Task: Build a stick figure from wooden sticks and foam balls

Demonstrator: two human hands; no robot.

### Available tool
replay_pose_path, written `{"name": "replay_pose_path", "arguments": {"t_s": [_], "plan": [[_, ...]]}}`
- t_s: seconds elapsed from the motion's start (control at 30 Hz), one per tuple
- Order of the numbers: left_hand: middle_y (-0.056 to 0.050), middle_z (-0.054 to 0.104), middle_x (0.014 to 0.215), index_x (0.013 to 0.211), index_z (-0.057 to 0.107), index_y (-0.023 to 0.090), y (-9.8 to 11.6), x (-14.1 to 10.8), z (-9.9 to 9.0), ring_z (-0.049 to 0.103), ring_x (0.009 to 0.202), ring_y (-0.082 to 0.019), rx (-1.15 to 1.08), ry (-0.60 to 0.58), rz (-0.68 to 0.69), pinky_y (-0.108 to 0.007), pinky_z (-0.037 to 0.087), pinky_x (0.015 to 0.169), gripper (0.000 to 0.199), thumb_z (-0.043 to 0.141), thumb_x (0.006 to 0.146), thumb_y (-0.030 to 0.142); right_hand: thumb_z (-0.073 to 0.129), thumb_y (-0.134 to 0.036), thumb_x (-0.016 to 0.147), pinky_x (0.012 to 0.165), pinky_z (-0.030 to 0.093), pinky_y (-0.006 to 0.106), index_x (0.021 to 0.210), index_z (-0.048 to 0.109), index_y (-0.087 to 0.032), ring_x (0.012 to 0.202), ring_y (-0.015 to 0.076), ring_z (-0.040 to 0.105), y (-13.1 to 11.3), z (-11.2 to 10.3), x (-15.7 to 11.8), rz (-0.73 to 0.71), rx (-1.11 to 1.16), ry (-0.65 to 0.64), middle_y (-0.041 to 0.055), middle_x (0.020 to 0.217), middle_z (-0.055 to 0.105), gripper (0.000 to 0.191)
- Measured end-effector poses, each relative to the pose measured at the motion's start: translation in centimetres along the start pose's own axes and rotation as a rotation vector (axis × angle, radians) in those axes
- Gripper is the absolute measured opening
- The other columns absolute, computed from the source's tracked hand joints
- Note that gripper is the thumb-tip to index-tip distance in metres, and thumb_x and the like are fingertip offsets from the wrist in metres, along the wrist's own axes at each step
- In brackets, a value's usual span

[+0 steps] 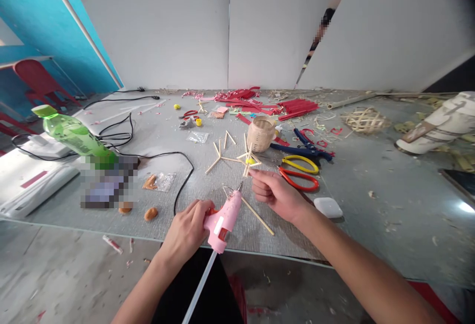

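Note:
My left hand (189,227) is wrapped round the handle of a pink glue gun (224,217), with a long clear glue stick (200,287) sticking out of its back. The nozzle points up and away, close to my right hand (272,190). That hand is closed, its fingertips at the lower end of a small structure of thin wooden sticks (249,158) with a yellow piece in it; whether it grips a stick is too small to tell. A joined branching set of sticks (219,157) lies left of it. One loose stick (258,216) lies below the nozzle.
A woven bamboo cup (261,135) stands behind the sticks. Orange-handled scissors (300,179), blue pliers (313,150) and a white case (328,208) are on the right. At left are a green bottle (74,133), a black cable (185,158) and brown lumps (151,213). Red strips (297,108) lie behind.

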State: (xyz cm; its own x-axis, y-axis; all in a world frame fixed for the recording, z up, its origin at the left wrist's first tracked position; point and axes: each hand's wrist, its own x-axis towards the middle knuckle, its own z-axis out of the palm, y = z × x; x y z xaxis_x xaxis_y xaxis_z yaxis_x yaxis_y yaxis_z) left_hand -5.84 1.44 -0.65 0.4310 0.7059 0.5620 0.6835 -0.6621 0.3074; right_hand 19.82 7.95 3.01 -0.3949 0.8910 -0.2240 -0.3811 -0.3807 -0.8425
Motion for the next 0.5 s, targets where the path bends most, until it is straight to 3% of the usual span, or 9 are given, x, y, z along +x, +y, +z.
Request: {"name": "replay_pose_path", "arguments": {"t_s": [0.3,0.5], "plan": [[0.000,0.061,0.083,0.107,0.048,0.020,0.06,-0.06,0.11,0.059,0.066,-0.015,0.059,0.022,0.048,-0.022,0.045,0.059,0.036,0.036,0.083,-0.004,0.088,-0.042,0.075,0.045,0.008,0.024,0.081,0.058,-0.021,0.050,0.0061,0.008,-0.01,0.09,-0.18,0.010,-0.007,-0.034,-0.0138,0.053,0.022,0.037],[0.000,0.059,0.081,0.104,0.047,0.021,0.24,-0.07,0.04,0.057,0.064,-0.015,0.086,0.036,0.036,-0.022,0.043,0.058,0.034,0.036,0.083,-0.003,0.085,-0.042,0.080,0.045,0.008,0.025,0.080,0.057,-0.020,0.050,0.0060,0.008,-0.26,0.39,-0.47,0.004,-0.025,-0.072,-0.0138,0.054,0.021,0.036]]}}
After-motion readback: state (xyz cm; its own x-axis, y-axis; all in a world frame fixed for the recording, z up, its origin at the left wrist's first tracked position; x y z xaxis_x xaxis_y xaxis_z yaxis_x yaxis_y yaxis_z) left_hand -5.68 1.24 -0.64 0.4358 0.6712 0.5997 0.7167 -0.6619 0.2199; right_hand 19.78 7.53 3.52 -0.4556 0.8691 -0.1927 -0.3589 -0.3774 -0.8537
